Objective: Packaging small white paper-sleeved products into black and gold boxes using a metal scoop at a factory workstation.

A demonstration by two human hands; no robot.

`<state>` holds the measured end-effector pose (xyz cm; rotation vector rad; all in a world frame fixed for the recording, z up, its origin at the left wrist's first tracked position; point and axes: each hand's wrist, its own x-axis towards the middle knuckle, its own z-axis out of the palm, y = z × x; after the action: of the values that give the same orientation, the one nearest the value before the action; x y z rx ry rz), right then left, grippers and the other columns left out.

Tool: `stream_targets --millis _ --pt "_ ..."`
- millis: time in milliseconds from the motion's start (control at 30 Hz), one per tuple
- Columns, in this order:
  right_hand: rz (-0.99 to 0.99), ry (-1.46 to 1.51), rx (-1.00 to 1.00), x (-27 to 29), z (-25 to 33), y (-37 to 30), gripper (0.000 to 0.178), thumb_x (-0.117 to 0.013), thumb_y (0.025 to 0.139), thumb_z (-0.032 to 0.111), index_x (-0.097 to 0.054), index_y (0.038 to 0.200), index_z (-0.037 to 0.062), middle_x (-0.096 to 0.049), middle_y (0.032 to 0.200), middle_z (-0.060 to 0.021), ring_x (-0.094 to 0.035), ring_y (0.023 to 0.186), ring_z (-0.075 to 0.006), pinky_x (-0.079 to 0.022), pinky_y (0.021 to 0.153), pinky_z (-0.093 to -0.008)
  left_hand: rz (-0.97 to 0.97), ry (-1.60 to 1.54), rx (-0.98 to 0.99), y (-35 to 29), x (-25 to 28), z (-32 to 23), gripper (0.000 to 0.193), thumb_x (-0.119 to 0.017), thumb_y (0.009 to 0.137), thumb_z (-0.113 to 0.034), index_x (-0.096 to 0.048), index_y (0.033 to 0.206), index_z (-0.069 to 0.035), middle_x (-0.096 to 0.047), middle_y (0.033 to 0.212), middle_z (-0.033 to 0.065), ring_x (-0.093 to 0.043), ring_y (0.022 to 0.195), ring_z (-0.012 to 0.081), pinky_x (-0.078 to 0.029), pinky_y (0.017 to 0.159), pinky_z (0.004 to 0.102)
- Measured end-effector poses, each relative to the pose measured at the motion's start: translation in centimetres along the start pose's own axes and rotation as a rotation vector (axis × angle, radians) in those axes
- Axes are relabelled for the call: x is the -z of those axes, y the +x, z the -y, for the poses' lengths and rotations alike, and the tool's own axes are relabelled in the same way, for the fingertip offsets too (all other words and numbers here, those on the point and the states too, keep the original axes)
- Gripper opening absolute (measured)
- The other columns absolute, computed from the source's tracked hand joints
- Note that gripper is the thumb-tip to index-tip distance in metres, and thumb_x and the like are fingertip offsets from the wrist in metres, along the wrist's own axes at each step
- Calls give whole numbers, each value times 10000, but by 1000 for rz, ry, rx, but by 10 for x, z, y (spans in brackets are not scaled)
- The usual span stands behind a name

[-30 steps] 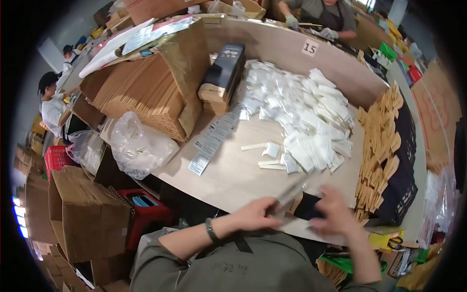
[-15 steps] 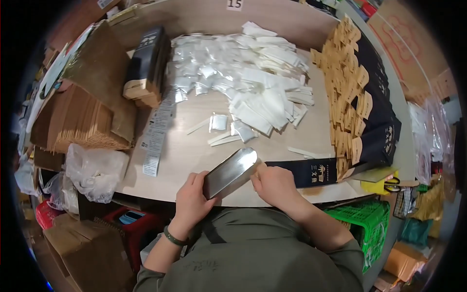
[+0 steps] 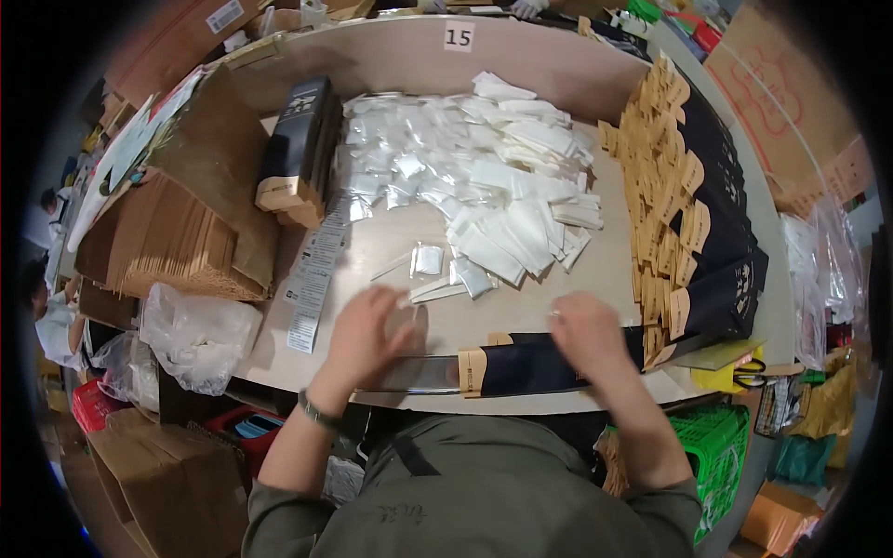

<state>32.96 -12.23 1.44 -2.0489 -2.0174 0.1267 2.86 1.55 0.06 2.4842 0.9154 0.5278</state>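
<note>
My left hand [image 3: 367,337], slightly blurred, hovers over the table's near left with thumb and fingers apart. Its fingertips are close to a thin white stick [image 3: 430,294] and a small silver sachet [image 3: 428,259]. Below it lies a long, shiny silver piece [image 3: 414,374], partly behind the hand. This meets the tan-edged end of a dark blue carton [image 3: 521,369] lying along the front edge; whether it runs inside, I cannot tell. My right hand [image 3: 588,333] is closed, fingers curled down above the carton. What is in those fingers, if anything, is hidden.
Heaped clear sachets [image 3: 381,139] and white paper packets [image 3: 516,232] cover the back middle. Dark cartons with tan ends [image 3: 693,205] are stacked at right. Standing dark boxes [image 3: 298,139], brown cardboard sheets [image 3: 177,232] and a plastic bag [image 3: 200,335] are at left.
Both hands have let go of the silver piece, which now lies flat at the front edge against the dark carton. My left hand has moved up toward the sachets, my right hand rightward.
</note>
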Motion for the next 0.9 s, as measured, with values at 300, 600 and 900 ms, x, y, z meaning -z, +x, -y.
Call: stream_targets --millis 300,600,900 --pt "36 -72 -54 -5 -27 0 98 -628 770 88 -586 820 16 -611 796 -171 -621 814 -362 -506 719 -454 76 78 180 82 -31 21 302 -763 754 -189 -630 973 -28 -626 973 203 -615 946 399 -502 814 459" --pt "-231 569 -319 -26 -36 65 164 -690 821 137 -639 891 -2 -664 791 -174 -663 749 -320 -520 692 -387 -420 -816 592 -52 -19 -36 234 -653 898 -80 -591 1119 -39 -634 736 67 -605 683 89 -467 610 232" --pt "60 165 -291 -31 -41 89 235 -584 826 247 -635 839 18 -653 865 -221 -623 880 -417 -484 770 -515 -268 -170 345 -79 -25 -34 235 -761 804 -93 -634 997 -48 -578 919 105 -599 733 251 -507 672 334"
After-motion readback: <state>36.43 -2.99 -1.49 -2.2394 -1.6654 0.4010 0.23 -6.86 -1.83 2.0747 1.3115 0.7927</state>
